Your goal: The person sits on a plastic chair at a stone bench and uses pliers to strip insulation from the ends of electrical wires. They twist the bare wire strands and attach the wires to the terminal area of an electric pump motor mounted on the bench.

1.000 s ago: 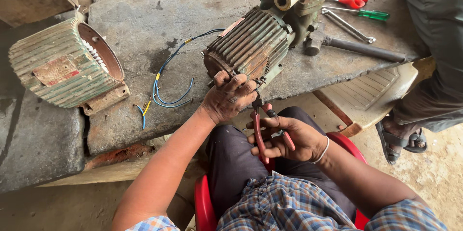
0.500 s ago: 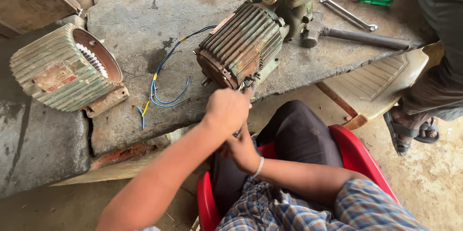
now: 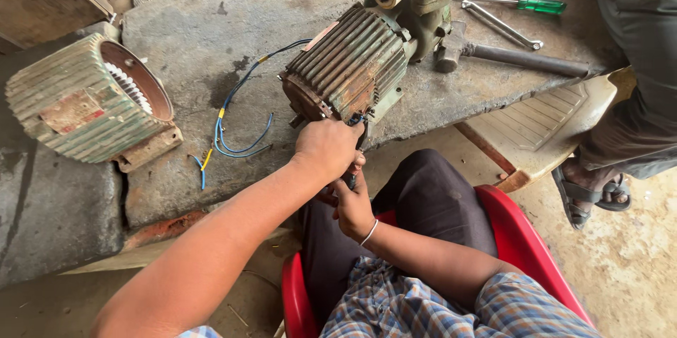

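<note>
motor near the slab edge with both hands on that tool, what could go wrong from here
1. The finned green motor sits close to the edge of the stone slab; a hard pull could drag it toward the lap.
2. The left hand and right hand are bunched together around the tool at the rusty end of the motor, so a slip could pinch fingers or scrape knuckles.
3. Loose blue and yellow wires lie beside the motor and might snag.
</note>
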`<move>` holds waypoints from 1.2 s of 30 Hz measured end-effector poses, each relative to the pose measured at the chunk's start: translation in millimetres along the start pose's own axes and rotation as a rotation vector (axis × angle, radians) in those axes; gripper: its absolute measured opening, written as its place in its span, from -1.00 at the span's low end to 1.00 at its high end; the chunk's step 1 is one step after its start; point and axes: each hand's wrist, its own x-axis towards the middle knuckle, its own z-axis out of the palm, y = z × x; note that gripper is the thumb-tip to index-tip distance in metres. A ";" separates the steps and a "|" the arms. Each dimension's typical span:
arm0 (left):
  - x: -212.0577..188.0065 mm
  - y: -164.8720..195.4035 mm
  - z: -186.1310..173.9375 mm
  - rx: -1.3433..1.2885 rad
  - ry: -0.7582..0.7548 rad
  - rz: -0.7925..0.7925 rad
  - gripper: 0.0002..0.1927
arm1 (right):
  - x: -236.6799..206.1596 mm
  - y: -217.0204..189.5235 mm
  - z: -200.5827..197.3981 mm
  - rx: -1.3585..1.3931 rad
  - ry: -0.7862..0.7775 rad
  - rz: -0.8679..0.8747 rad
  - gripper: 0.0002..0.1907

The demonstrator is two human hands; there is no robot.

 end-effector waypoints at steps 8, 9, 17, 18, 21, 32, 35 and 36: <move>4.7 -0.2 4.8 -0.052 -0.003 -0.044 -0.80 | -0.4 -1.6 2.2 0.205 -0.007 0.165 -0.55; 5.8 -0.5 5.2 -0.058 0.007 -0.043 -0.80 | 0.4 -1.3 2.0 0.206 -0.009 0.172 -0.54; 10.8 3.2 2.1 -0.089 -0.035 -0.097 -0.75 | 0.9 1.1 -13.0 0.340 -0.085 0.264 -0.64; 10.4 4.7 1.1 -0.110 -0.037 -0.102 -0.72 | -0.9 0.0 -13.4 0.356 -0.107 0.260 -0.63; 11.0 8.6 -3.6 -0.134 -0.035 -0.101 -0.59 | -8.0 -5.9 -12.4 0.461 -0.030 0.323 -0.72; -56.8 24.0 13.9 -0.154 0.310 -0.052 -0.41 | -10.6 -134.9 -130.5 -0.512 0.167 0.359 -0.70; -88.0 23.9 36.9 -0.449 0.665 -0.135 -0.66 | 18.3 -198.4 -163.5 -1.071 -0.053 0.056 -0.55; -92.6 20.8 44.3 -0.514 0.694 -0.191 -0.67 | 29.2 -216.7 -168.5 -1.525 -0.086 -0.135 -0.49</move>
